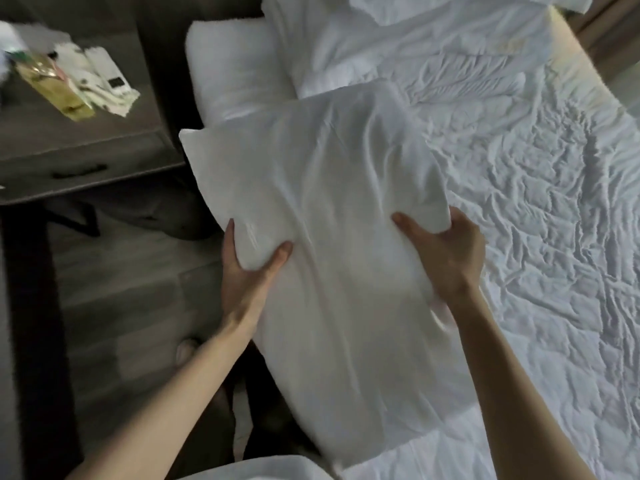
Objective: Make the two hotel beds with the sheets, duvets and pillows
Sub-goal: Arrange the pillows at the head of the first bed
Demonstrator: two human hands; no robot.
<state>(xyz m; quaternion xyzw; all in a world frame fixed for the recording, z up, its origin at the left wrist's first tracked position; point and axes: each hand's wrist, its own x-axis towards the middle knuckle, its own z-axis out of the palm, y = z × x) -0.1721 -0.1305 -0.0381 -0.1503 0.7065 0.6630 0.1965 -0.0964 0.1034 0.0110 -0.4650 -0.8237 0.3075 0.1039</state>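
Note:
I hold a large white pillow [322, 209] in its case above the near left side of the bed. My left hand [247, 268] grips its left edge, thumb on top. On the right edge, my right hand [446, 251] clamps the fabric the same way. The bed [540, 209] is covered by a wrinkled white sheet. Two more white pillows lie at the head: one at the left corner [232, 67], another [346, 50] beside it toward the middle. A further piece of white bedding [450, 5] sits at the top edge.
A dark wooden nightstand [86, 150] with a drawer stands left of the bed, with packets and papers [76, 84] on top. Grey wood-look floor [131, 282] runs between nightstand and bed. My foot [187, 349] shows below the pillow.

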